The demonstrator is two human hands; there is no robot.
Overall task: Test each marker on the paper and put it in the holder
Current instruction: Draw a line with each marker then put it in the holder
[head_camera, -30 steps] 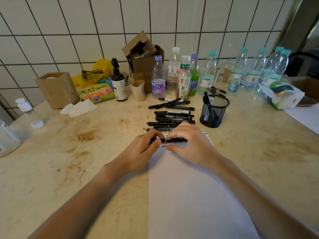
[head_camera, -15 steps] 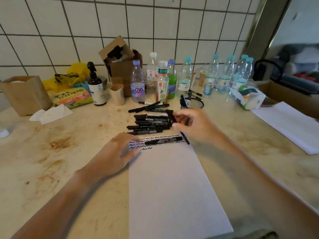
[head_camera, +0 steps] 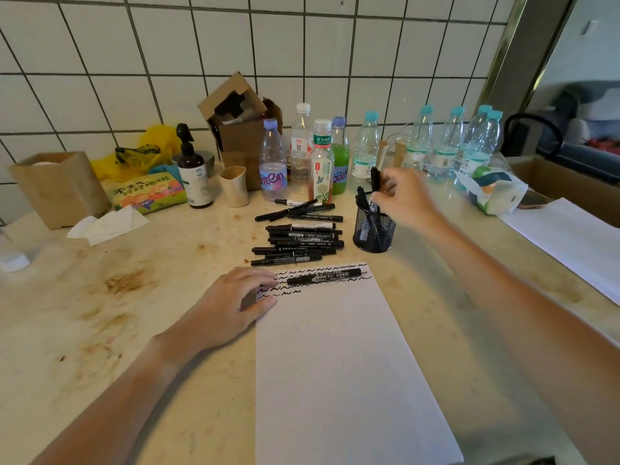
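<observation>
Black mesh holder stands on the stained surface, and the right hand pinches an upright black marker just above its rim. The left hand lies flat, fingers relaxed, on the white paper, where another marker rests across squiggles, near the marker pile.

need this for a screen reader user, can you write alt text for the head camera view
The right hand holds a black marker upright over a black mesh holder, while the left hand rests on the edge of a white paper with squiggle rows at its top. One marker lies on the paper; a marker pile sits behind it.
</observation>
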